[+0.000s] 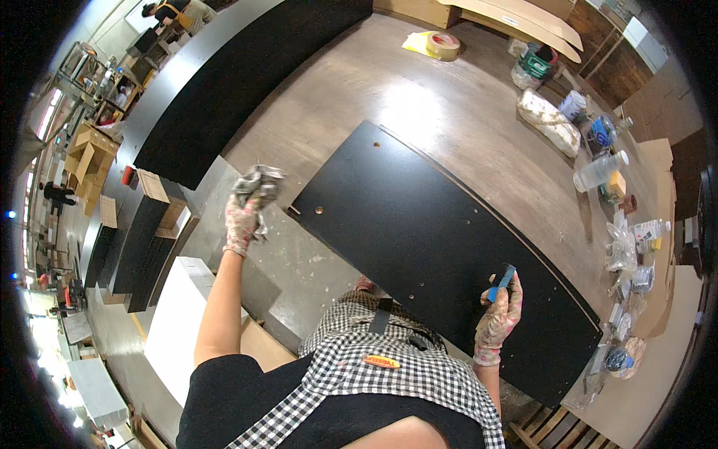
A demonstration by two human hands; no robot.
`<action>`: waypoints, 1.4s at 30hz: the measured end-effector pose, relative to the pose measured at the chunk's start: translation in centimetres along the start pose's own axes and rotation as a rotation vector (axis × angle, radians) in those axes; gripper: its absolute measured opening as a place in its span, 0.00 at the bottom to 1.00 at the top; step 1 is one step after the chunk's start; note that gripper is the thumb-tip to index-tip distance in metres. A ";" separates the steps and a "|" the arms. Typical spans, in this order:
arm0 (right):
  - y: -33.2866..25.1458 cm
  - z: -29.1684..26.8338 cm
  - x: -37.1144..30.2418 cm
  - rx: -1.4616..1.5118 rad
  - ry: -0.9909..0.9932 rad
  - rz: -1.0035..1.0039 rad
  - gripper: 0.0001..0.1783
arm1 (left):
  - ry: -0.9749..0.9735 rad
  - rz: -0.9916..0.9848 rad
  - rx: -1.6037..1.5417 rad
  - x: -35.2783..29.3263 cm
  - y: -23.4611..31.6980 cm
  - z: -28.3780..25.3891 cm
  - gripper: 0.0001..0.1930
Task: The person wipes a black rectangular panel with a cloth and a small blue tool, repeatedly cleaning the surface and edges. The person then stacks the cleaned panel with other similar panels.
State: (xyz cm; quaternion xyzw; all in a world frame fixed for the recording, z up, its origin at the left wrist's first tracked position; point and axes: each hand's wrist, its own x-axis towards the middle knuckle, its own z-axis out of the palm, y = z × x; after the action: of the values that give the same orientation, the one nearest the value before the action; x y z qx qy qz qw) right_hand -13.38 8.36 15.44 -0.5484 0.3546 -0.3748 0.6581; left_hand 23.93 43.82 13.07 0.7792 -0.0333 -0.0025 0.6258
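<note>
A flat black panel (404, 217) with several small holes lies on the worktable (329, 97), its near edge reaching out toward my body. My left hand (240, 224), in a patterned work glove, is raised off the panel's left end. Its fingers are wrapped round a crumpled greyish rag (260, 182). Over the panel's right part is my right hand (499, 323), gloved too. It pinches a small flat blue piece (506, 277) between thumb and fingers, close to the black surface; what kind of piece it is, I cannot tell.
A roll of tape (443, 46) sits at the table's far side. Bottles, cans and plastic bags line the right, among them a clear bottle (600, 170). A long curved black piece (224, 97) stands at the left. Another person (179, 15) works far off.
</note>
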 end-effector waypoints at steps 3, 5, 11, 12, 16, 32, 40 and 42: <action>0.3 2.4 -0.7 -0.019 -0.074 0.059 0.27 | -0.331 -0.047 0.167 -1.6 0.9 3.2 0.16; 0.4 3.6 -1.3 -0.032 -0.123 0.072 0.30 | -0.449 0.025 0.442 -1.7 1.3 5.2 0.19; -0.4 0.6 -4.5 0.043 -0.141 0.314 0.37 | -0.476 0.168 0.492 -2.6 -0.4 5.1 0.21; -0.5 -1.0 -5.1 0.130 -0.164 0.345 0.39 | -0.489 0.071 0.476 -3.5 -0.9 4.2 0.21; -1.0 -9.2 -8.6 0.182 -0.193 0.444 0.33 | -0.601 0.003 0.621 -6.4 -2.1 0.8 0.20; 3.2 -21.9 -17.3 0.505 0.113 0.350 0.36 | -0.838 -0.572 -0.063 -13.7 0.5 1.6 0.15; 0.7 -21.1 -16.1 0.250 0.321 0.128 0.33 | -0.751 -0.360 -0.338 -16.1 7.8 -0.5 0.11; -0.6 -19.8 -15.3 0.367 0.256 0.032 0.30 | -0.748 -0.229 -0.257 -15.8 10.1 -0.8 0.12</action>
State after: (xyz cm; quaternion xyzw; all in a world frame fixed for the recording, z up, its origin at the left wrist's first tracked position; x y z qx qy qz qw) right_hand -37.94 12.74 13.95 -0.3619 0.3696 -0.4890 0.7023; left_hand 7.70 43.30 22.51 0.6385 -0.1712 -0.3594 0.6586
